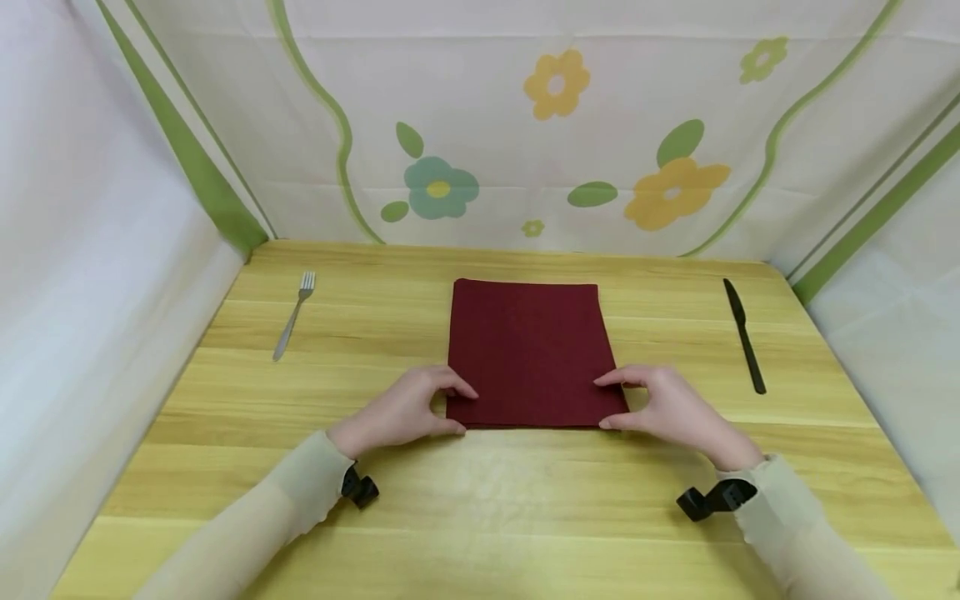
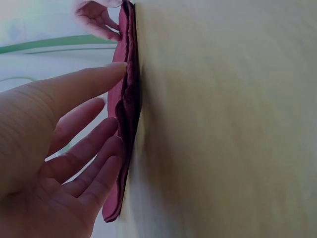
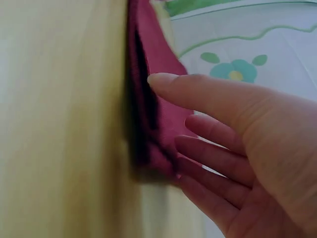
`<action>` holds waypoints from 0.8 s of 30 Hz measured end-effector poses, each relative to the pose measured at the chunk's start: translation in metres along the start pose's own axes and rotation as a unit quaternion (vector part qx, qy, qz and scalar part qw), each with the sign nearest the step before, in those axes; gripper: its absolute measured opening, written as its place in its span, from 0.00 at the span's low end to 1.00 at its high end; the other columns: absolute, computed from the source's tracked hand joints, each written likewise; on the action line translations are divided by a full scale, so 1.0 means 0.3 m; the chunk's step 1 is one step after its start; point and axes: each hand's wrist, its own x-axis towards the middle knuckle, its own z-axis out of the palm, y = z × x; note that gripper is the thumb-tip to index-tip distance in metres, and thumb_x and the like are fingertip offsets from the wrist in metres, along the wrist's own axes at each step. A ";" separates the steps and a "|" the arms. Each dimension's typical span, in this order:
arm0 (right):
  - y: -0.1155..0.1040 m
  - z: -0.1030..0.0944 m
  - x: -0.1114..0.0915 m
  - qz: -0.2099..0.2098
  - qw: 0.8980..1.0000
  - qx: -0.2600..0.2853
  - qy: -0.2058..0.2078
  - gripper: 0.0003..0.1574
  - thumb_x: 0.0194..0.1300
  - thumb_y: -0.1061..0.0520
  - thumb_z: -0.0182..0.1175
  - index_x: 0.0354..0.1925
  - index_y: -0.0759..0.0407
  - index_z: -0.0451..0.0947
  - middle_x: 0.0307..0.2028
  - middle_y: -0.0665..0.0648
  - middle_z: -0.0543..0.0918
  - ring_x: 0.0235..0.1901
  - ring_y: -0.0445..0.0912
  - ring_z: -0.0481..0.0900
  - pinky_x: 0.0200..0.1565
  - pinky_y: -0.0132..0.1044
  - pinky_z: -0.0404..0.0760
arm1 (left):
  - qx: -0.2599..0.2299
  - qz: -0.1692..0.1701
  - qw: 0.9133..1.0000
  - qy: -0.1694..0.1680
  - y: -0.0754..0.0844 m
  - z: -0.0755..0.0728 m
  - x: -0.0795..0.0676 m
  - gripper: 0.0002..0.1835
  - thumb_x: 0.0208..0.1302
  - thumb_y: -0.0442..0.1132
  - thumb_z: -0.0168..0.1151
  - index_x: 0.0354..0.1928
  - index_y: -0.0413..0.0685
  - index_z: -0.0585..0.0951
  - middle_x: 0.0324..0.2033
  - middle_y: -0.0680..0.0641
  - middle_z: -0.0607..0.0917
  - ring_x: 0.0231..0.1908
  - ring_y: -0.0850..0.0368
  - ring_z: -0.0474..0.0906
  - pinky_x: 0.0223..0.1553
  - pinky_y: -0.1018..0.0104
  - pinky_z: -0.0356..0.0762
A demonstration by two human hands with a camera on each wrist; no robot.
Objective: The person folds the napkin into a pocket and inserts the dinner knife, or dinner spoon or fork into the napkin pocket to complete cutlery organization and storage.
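A dark red cloth napkin (image 1: 531,350), folded into a layered square, lies flat on the wooden table. At its near left corner is my left hand (image 1: 412,407), thumb by the front edge and fingers resting on or just over the top. My right hand (image 1: 663,408) mirrors this at the near right corner. Both hands have thumb and fingers spread apart, with no cloth pinched between them. The left wrist view shows the left thumb (image 2: 91,84) at the stacked folds. In the right wrist view the right thumb (image 3: 198,96) meets the napkin's edge, where the layers part slightly.
To the left on the table (image 1: 480,517) lies a metal fork (image 1: 296,315), tines pointing away. A black knife (image 1: 744,335) lies on the right side. White flowered fabric (image 1: 495,125) hangs behind the table and along both sides.
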 end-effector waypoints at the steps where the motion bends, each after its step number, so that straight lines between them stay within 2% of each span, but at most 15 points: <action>1: 0.002 0.004 -0.004 0.000 1.000 -0.005 -0.002 0.31 0.50 0.46 0.82 0.52 0.53 0.86 0.51 0.51 0.86 0.53 0.52 0.82 0.54 0.52 0.80 | 0.003 0.000 1.000 -0.002 -0.001 0.002 0.000 0.20 0.57 0.40 0.79 0.52 0.50 0.87 0.48 0.56 0.85 0.48 0.59 0.78 0.52 0.59 0.77; 7: 0.009 0.015 -0.018 -0.007 1.000 -0.012 -0.003 0.27 0.49 0.52 0.83 0.48 0.52 0.87 0.52 0.52 0.86 0.54 0.52 0.82 0.55 0.52 0.79 | 0.035 0.012 0.999 -0.012 -0.006 0.006 0.004 0.14 0.59 0.40 0.78 0.47 0.52 0.89 0.42 0.57 0.84 0.45 0.61 0.78 0.49 0.60 0.77; 12: 0.007 0.016 -0.020 -0.016 1.000 -0.015 0.000 0.18 0.55 0.56 0.79 0.45 0.51 0.88 0.52 0.54 0.86 0.56 0.54 0.81 0.56 0.54 0.78 | 0.062 0.021 0.998 -0.019 -0.005 0.005 0.006 0.09 0.61 0.41 0.77 0.43 0.55 0.89 0.39 0.59 0.83 0.43 0.62 0.77 0.48 0.61 0.77; 16: 0.005 0.012 -0.020 -0.021 1.000 -0.019 0.011 0.14 0.60 0.62 0.75 0.44 0.52 0.89 0.51 0.54 0.87 0.55 0.54 0.82 0.55 0.54 0.79 | 0.060 0.027 0.998 -0.022 0.000 0.005 0.008 0.05 0.62 0.39 0.75 0.39 0.56 0.89 0.35 0.62 0.83 0.39 0.62 0.76 0.45 0.63 0.76; 20: 0.003 0.007 -0.022 -0.028 0.999 -0.041 0.019 0.14 0.59 0.65 0.73 0.43 0.53 0.88 0.48 0.51 0.85 0.46 0.50 0.84 0.47 0.48 0.83 | 0.055 0.032 0.998 -0.025 0.009 0.006 0.011 0.05 0.63 0.38 0.74 0.39 0.55 0.88 0.35 0.61 0.83 0.38 0.62 0.76 0.44 0.63 0.76; 24: 0.009 0.005 -0.026 -0.028 0.997 -0.063 0.022 0.13 0.57 0.64 0.73 0.42 0.52 0.87 0.44 0.47 0.81 0.39 0.44 0.80 0.39 0.42 0.83 | 0.059 0.026 0.997 -0.031 0.017 0.006 0.013 0.07 0.62 0.40 0.76 0.41 0.54 0.88 0.38 0.59 0.83 0.40 0.61 0.76 0.45 0.64 0.77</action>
